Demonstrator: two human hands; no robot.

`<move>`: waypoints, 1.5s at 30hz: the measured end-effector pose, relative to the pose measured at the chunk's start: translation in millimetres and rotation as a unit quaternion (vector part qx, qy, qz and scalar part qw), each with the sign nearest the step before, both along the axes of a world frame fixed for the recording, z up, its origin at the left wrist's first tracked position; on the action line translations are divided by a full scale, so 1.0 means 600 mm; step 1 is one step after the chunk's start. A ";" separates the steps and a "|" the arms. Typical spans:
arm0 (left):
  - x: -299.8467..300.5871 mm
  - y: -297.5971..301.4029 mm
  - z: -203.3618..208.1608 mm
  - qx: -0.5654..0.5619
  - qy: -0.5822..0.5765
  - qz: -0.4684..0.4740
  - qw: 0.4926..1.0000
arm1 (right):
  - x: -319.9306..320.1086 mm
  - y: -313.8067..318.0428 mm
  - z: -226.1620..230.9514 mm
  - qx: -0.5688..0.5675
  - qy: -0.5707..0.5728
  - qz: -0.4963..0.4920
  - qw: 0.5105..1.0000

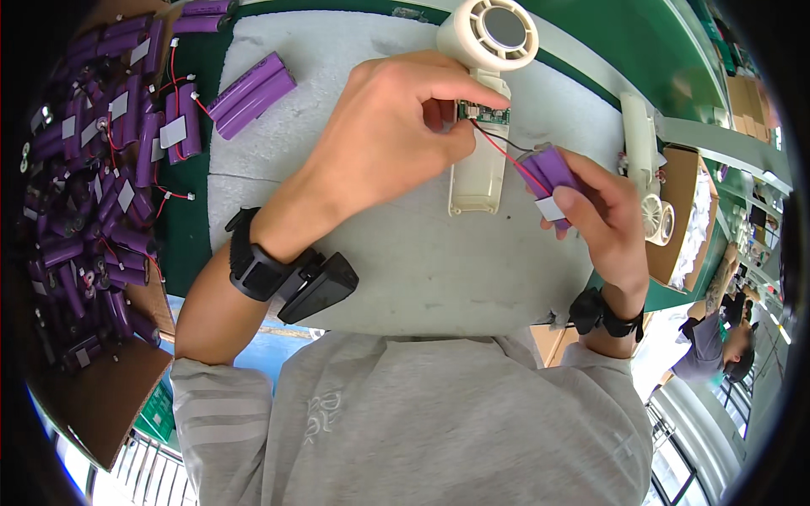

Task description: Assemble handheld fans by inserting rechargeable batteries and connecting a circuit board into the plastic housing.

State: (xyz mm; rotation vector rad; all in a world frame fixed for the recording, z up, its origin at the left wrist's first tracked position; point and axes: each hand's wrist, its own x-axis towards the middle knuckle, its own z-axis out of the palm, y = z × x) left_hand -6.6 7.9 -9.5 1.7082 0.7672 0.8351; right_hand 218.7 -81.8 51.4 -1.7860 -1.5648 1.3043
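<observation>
A cream handheld fan [477, 181] lies on the pale foam mat, its round head away from me and its handle open over a green circuit board [483, 113]. My left hand [388, 126] is closed at the handle's left side, index finger across the board and thumb near the wire ends; its other fingers are partly hidden. In my right hand [603, 207] is a purple battery pack [548, 171] with a white label, held just right of the handle. Red and black wires [508, 156] run from this pack to the board.
Another purple battery pack [251, 94] lies on the foam mat [337, 42] at the far left. Many more crowd a cardboard box [101, 405] on the left. At right, another cream fan [643, 160] stands beside a cardboard box [688, 228]. A person [717, 346] is in the background.
</observation>
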 end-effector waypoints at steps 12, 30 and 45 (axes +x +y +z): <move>-0.007 0.006 0.001 0.006 0.026 -0.030 0.999 | -0.016 -0.011 -0.015 0.283 -0.278 0.071 0.915; -0.005 0.000 0.003 0.030 0.046 -0.005 0.998 | -0.046 -0.006 -0.002 0.289 -0.359 0.135 0.877; 0.000 -0.004 -0.002 0.059 0.016 0.019 0.998 | -0.053 -0.005 -0.010 0.300 -0.393 0.117 0.861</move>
